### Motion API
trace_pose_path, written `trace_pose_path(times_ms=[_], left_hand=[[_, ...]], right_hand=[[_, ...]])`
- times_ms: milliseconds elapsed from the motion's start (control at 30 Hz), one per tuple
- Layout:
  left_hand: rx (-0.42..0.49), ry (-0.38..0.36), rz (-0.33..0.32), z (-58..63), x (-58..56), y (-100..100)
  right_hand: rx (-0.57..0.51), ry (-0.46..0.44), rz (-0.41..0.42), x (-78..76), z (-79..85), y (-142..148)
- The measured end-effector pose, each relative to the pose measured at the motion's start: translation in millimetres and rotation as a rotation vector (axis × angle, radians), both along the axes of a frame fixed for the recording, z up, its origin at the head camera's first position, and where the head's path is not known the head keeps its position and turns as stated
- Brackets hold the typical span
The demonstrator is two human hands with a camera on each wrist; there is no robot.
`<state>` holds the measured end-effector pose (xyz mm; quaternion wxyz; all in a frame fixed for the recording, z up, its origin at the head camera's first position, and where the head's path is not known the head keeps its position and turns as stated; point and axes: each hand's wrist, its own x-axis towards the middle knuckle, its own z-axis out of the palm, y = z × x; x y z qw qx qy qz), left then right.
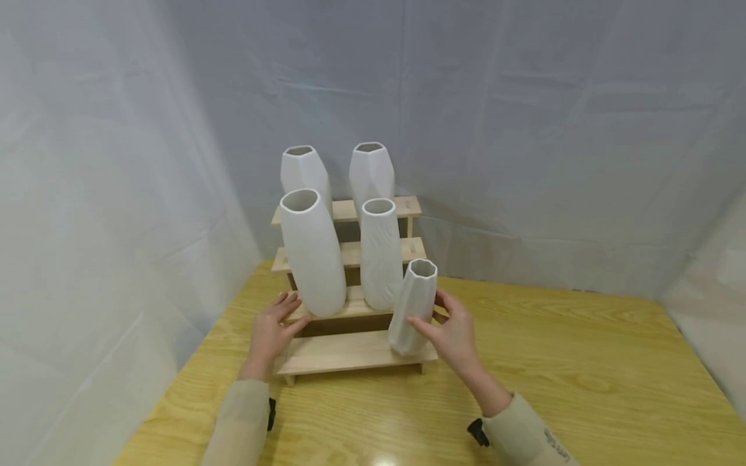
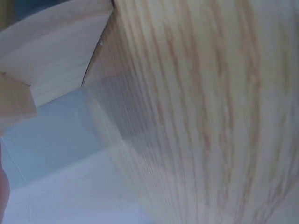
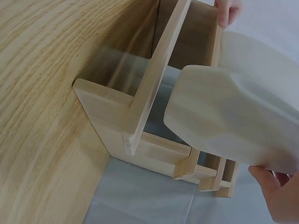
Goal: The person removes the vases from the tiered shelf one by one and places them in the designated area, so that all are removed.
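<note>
My right hand (image 1: 456, 330) grips a small white fluted vase (image 1: 412, 307) by its right side. In the right wrist view this vase (image 3: 224, 109) is tilted, its base off the lowest step of a wooden tiered stand (image 1: 344, 353). My left hand (image 1: 272, 330) holds the left end of the stand's second step, thumb at the front edge and fingers on top. On that step stand a tall smooth white vase (image 1: 315, 259) and a textured white vase (image 1: 381, 259). The left wrist view mostly shows wood grain, with a fingertip (image 2: 2, 186) at its edge.
Two faceted white vases, the left one (image 1: 303, 171) and the right one (image 1: 372, 171), stand on the upper part of the stand. Beneath it is a wood-grain table (image 1: 553, 362). Pale sheeting (image 1: 524, 142) hangs behind and at both sides.
</note>
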<state>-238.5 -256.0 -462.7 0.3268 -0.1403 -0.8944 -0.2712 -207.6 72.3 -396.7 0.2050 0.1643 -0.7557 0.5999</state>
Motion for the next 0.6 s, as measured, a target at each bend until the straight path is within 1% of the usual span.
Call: trace_pose_path(times_ms=[200,367,600], left_hand=[[0.011,0.017,-0.015,-0.3,0.5,0],[0.006,0.025,-0.012,-0.9,0.3,0],[0.020,0.006,-0.010,-0.2,0.0,1]], right_hand=[[0.006,0.010,-0.027,-0.2,0.5,6],[-0.001,0.021,-0.041,-1.3,0.7,12],[0.012,0.031,-0.054,-3.1,2.7,24]])
